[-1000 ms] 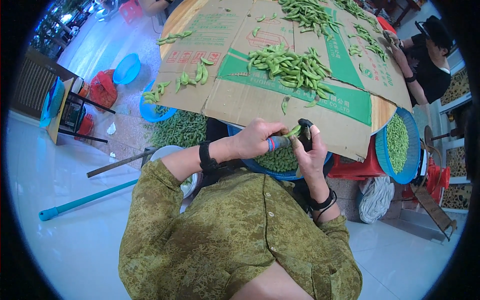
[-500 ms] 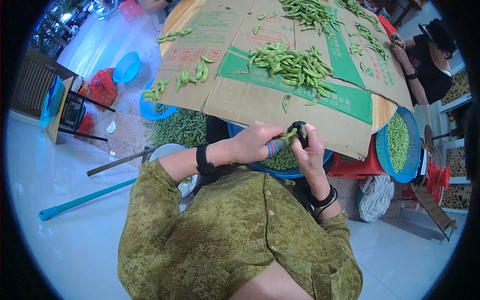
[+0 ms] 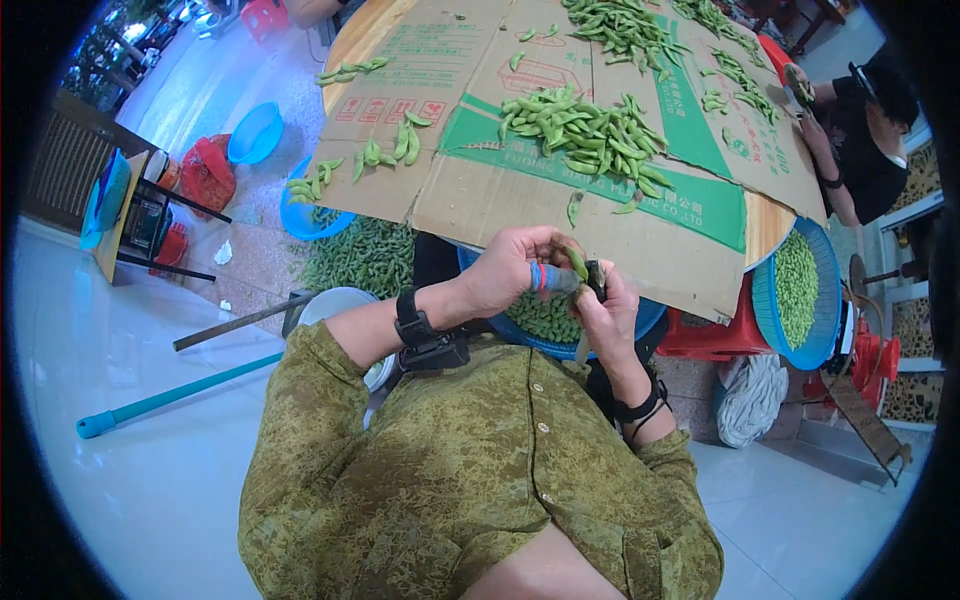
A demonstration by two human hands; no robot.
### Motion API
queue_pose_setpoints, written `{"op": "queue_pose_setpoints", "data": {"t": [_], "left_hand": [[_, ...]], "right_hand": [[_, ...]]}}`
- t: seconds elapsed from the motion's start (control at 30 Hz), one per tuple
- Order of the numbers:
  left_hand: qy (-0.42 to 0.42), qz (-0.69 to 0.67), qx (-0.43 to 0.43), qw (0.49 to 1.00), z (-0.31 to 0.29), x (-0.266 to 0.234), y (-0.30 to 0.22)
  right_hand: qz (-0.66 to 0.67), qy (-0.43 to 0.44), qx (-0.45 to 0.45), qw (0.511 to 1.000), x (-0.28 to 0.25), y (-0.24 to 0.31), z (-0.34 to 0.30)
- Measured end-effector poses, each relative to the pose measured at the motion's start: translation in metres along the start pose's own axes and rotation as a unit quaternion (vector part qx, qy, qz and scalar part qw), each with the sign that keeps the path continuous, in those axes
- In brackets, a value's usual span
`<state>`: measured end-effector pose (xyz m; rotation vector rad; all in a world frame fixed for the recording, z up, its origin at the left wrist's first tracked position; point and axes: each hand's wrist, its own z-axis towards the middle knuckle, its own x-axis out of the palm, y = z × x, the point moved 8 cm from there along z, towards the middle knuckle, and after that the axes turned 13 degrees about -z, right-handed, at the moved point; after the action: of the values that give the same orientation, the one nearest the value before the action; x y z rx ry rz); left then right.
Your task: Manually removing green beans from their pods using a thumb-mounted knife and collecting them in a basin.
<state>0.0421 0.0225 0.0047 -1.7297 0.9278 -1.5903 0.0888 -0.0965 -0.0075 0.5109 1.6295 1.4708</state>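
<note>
Over a blue basket [image 3: 648,322] of shelled green beans [image 3: 548,318], my two hands meet at the cardboard's near edge. A green soybean pod [image 3: 577,264] is pinched in the fingers of my left hand [image 3: 503,268], one finger of which has a grey-blue wrap with a red band. My right hand [image 3: 614,308] is closed just beside the pod, its fingertips close to the pod's lower end. A small black piece [image 3: 597,279] shows at the right fingers; whether it is worn or held is unclear. Unshelled pods [image 3: 590,132] lie heaped on the cardboard [image 3: 480,205] ahead.
Another blue basket of beans [image 3: 797,290] sits at the right by a red stool [image 3: 712,342]. A heap of pods [image 3: 360,260] lies on the floor at left, near a white bucket [image 3: 338,302] and a teal pole [image 3: 180,395]. A person [image 3: 855,140] works across at right.
My left hand has turned, so the pod now stands more upright at its fingertips. My right hand has shifted slightly down, and the black piece shows less. The other person's hands have moved a little.
</note>
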Motion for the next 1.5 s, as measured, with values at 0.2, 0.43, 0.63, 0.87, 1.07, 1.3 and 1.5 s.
{"op": "queue_pose_setpoints", "data": {"t": [0.2,0.43,0.63,0.87,1.07,1.3,1.5], "left_hand": [[-0.029,0.045,0.016,0.998,-0.001,-0.010,0.003],[-0.059,0.073,0.002,0.996,-0.010,-0.010,-0.006],[-0.039,0.077,-0.017,0.996,-0.006,-0.011,0.008],[-0.051,0.086,-0.028,0.995,-0.003,-0.014,0.010],[-0.049,0.050,-0.022,0.997,-0.005,0.000,0.003],[-0.065,0.115,0.001,0.991,-0.001,-0.010,0.007],[-0.075,0.046,0.001,0.996,0.000,-0.011,0.013]], "right_hand": [[-0.052,0.043,-0.053,0.996,0.001,0.002,-0.004],[-0.064,0.067,-0.084,0.992,-0.005,0.024,-0.007],[0.090,0.158,0.029,0.983,0.007,-0.003,-0.010],[0.171,0.162,0.035,0.971,0.010,-0.002,-0.008],[0.203,0.158,0.043,0.965,0.010,0.000,-0.008],[0.235,0.157,0.052,0.958,0.009,0.003,-0.011],[0.273,0.126,0.061,0.952,0.012,-0.005,-0.010]]}}
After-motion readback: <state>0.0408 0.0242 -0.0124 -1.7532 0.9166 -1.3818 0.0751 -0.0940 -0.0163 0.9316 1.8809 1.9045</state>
